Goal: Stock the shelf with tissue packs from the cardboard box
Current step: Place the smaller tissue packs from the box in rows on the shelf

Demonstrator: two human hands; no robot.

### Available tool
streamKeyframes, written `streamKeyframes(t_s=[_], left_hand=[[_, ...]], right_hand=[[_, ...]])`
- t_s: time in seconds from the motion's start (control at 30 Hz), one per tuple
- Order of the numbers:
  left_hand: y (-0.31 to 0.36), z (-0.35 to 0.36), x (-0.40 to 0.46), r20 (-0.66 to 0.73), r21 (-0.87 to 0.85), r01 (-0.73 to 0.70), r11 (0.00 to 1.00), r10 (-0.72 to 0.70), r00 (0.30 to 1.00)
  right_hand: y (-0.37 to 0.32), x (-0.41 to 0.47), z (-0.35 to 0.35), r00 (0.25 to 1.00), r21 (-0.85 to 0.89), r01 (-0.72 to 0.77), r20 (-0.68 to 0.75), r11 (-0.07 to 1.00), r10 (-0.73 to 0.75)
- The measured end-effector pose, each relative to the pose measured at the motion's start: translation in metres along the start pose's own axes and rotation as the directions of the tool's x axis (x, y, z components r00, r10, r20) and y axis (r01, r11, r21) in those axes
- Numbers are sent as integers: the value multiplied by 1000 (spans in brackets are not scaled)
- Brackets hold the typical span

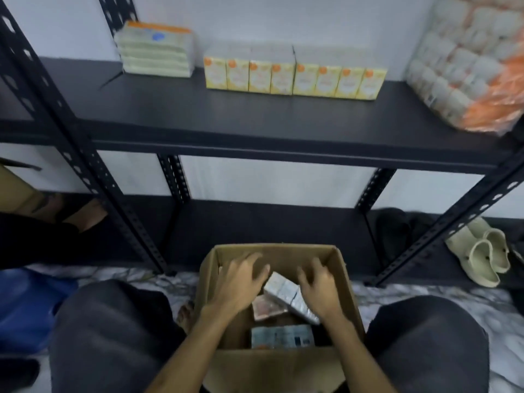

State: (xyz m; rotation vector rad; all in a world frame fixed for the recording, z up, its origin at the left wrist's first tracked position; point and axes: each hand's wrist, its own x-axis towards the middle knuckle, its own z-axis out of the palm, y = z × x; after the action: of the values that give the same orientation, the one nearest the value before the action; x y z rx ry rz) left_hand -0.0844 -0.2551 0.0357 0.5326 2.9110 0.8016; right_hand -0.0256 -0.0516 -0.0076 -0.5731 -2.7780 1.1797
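An open cardboard box (344, 282) stands on the floor between my knees, with several tissue packs inside. Both hands reach into it. My left hand (241, 282) hovers over the left of a tilted white tissue pack (283, 287), fingers spread and relaxed. My right hand (317, 287) lies on the right side of that pack, fingers bent over it. Whether it grips the pack is unclear. A pinkish pack (266, 309) and a bluish pack (282, 336) lie lower in the box. On the black shelf (226, 120) stands a row of yellow tissue packs (295, 76).
A stack of pale green packs (156, 52) sits at the shelf's back left, a big bundle of paper rolls (470, 66) at its right end. Pale clogs (482, 256) lie under the shelf on the right. Another person's foot (82, 211) is at the left. Slotted uprights (105, 177) frame the shelf.
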Motion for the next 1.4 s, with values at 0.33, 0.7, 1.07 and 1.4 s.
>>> streamKeyframes(t_s=[0.33,0.7,1.07,1.4], left_hand=[[-62,87,-32,426,51,375,926,-360,830],[-80,124,3,284,172,304,937,-343,896],[-116,149,27,320,349,209,913,-326,890],[-120,151,51,358,452,-21,892,-160,920]], right_hand=[[77,-18,79,707,-344,-192,601,919,372],[83,2,118,799,-298,-237,481,925,360],[114,40,133,929,-467,-134,247,874,274],[163,57,145,868,-674,-169,244,719,433]])
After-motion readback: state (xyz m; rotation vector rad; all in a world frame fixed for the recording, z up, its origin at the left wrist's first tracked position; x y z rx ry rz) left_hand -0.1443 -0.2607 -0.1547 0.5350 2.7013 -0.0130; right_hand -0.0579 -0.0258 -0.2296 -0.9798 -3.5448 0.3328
